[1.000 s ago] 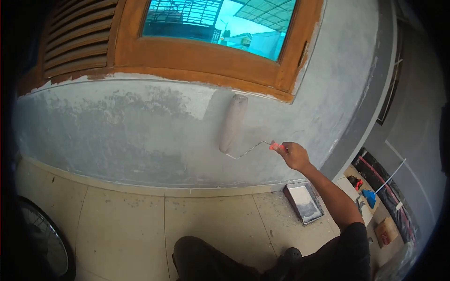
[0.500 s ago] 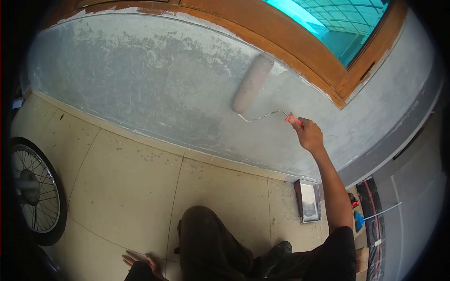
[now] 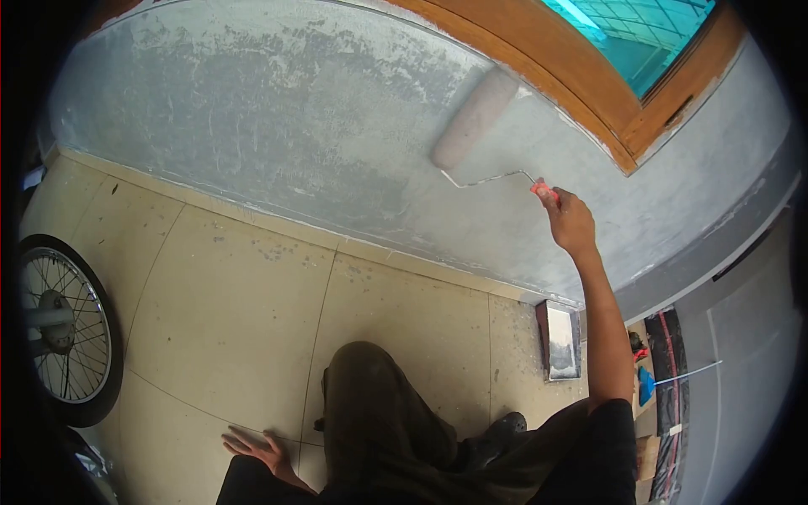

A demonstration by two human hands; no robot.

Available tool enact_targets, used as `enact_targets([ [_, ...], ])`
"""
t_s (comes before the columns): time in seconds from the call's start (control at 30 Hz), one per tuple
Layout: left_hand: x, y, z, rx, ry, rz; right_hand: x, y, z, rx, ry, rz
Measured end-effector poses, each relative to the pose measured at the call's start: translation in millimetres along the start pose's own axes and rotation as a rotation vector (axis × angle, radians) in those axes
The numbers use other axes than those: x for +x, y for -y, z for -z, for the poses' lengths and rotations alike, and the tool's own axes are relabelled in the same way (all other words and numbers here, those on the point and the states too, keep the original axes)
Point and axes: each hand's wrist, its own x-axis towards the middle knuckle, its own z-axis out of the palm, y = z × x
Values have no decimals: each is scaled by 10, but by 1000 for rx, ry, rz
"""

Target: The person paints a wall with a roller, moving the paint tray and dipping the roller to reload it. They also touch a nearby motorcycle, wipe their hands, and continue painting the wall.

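Fingers wrapped round its red handle, my right hand [image 3: 572, 220] grips a paint roller [image 3: 476, 118]. The roller's long greyish-pink sleeve lies tilted against the grey, patchy wall [image 3: 337, 143], its upper end close under the brown wooden window frame [image 3: 539, 71]. A bent wire joins the sleeve to the handle. My left hand [image 3: 259, 449] rests on the tiled floor [image 3: 227, 337] with its fingers spread, holding nothing. Below my right forearm, a paint tray [image 3: 561, 341] with whitish paint stands on the floor by the wall.
A spoked wheel [image 3: 71, 328] with a black tyre stands at the left. My bent knee [image 3: 366, 379] is in the lower middle. On the right lie a blue item with a pale stick [image 3: 646, 385] and cardboard [image 3: 646, 457]. Paint specks dot the floor.
The view has shifted slightly. The roller and my right hand appear a little higher and further right, with the sleeve still against the wall beneath the frame. My left hand stays on the floor.
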Motion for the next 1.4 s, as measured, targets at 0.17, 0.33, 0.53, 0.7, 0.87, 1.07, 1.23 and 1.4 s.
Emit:
enact_targets([
  [0.17, -20, -28, 55, 123, 63, 34, 227, 521, 22, 3, 37, 43],
  [0.33, 32, -161, 248, 325, 183, 65, 109, -177, 206, -46, 34, 2],
  [0.53, 64, -226, 294, 322, 259, 101, -212, -733, 393, -98, 33, -133],
  [0.7, 24, -98, 175, 140, 157, 53, 54, -48, 345, -72, 48, -16],
  [0.87, 47, -47, 38, 173, 10, -27, 334, 717, 231, -69, 83, 30],
  [1.07, 34, -83, 176, 294, 140, 40, 144, -121, 437, -80, 7, -20],
  [1.23, 71, -171, 246, 346, 175, 61, -17, -461, 585, -151, 4, -97],
  [1.4, 36, -111, 139, 169, 101, 50, 240, 171, 434, -109, 26, -2],
])
